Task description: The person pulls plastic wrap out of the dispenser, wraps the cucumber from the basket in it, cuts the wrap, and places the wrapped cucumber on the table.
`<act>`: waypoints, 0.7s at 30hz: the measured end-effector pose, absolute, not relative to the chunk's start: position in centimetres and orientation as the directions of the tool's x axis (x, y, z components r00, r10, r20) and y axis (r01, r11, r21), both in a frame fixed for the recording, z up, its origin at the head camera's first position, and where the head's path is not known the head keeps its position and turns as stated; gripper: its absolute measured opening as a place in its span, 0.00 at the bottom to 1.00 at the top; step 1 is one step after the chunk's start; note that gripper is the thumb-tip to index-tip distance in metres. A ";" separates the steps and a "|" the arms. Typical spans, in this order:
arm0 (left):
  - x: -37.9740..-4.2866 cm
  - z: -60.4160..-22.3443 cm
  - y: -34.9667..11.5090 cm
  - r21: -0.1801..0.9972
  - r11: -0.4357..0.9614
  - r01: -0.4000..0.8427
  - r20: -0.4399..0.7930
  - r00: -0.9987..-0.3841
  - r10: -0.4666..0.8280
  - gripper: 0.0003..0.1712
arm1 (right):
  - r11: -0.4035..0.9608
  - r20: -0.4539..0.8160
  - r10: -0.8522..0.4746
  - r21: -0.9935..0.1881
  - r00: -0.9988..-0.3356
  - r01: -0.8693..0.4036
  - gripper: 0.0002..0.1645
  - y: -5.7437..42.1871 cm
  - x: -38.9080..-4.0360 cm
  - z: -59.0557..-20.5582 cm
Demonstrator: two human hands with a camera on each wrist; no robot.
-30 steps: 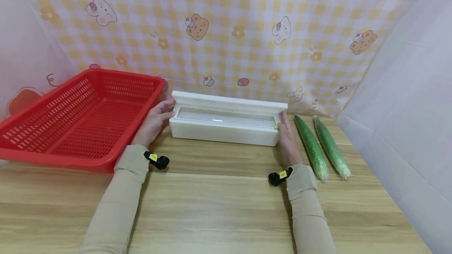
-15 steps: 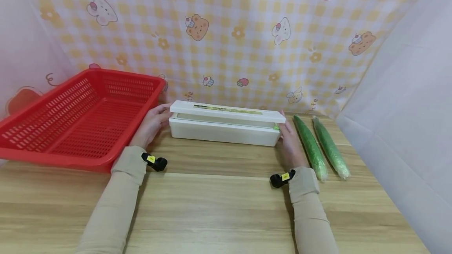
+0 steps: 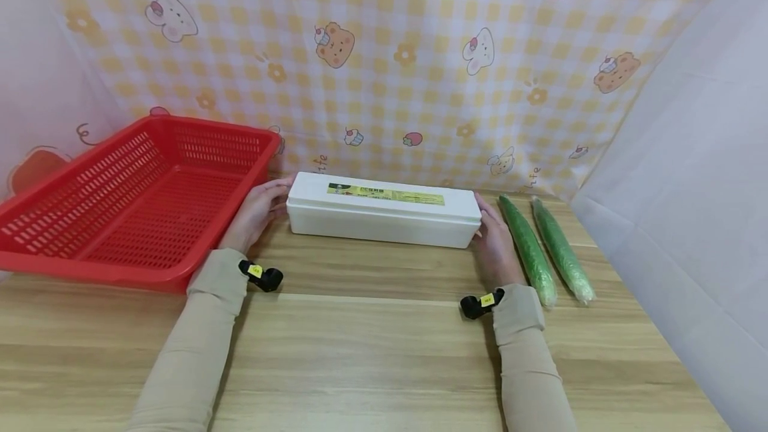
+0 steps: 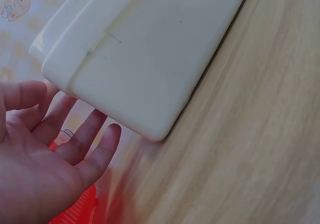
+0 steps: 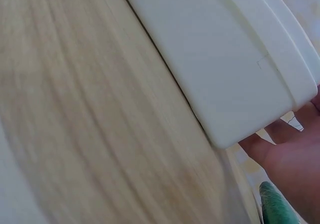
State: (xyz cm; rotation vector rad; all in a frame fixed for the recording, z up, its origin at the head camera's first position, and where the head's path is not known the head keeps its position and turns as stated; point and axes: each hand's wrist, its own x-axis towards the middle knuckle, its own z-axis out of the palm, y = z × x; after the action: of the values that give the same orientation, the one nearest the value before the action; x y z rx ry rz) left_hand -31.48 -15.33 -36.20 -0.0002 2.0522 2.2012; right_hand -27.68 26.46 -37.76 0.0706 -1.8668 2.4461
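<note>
A long white cling film box (image 3: 384, 219) lies on the wooden table, its hinged lid (image 3: 312, 187) down and a yellow-black label on top. At its left end is my left hand (image 3: 258, 212); in the left wrist view the fingers (image 4: 102, 156) are loosely spread beside the end wall, some tips going behind it. My right hand (image 3: 495, 239) is at the opposite end, fingertips against or just behind the box. The right wrist view shows only part of that hand (image 5: 295, 159). Neither hand grips around the box. The film inside is hidden.
A red slotted plastic basket (image 3: 174, 219) stands at the left, close to my left forearm. Two film-wrapped cucumbers, a nearer one (image 3: 528, 249) and a farther one (image 3: 563, 249), lie right of my right hand. A checked cloth (image 3: 384, 99) hangs behind the table.
The raised lid of the cling film box has swung down toward me and now covers the top, showing its label. Both hands stay at the box ends, with small finger shifts.
</note>
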 end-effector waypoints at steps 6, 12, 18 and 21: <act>-31.3 -36.2 -15.1 0.995 0.011 -0.096 -0.097 -0.992 0.084 0.35 | -0.179 0.070 -0.008 -0.982 -0.998 -0.067 0.33 26.6 -27.5 -37.5; -30.9 -35.5 -14.8 0.994 0.069 -0.083 -0.090 -0.991 0.096 0.35 | 0.091 0.001 0.038 -0.996 -0.999 0.002 0.32 26.6 -27.5 -36.1; -30.4 -34.2 -13.7 0.974 0.226 -0.016 -0.028 -0.999 0.046 0.31 | 0.357 0.016 0.125 -0.934 -0.992 0.030 0.31 26.1 -27.3 -34.6; -30.1 -33.6 -12.9 0.936 0.348 0.050 0.047 -0.999 0.018 0.30 | 0.454 0.059 0.151 -0.891 -0.987 0.016 0.32 25.8 -27.1 -34.0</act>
State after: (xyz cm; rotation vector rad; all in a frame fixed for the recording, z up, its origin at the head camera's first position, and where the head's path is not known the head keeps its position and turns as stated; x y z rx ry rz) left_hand -30.07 -12.89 -33.59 0.0657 2.6027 1.8088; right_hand -27.11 25.77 -33.99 -0.1481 -2.5663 1.5703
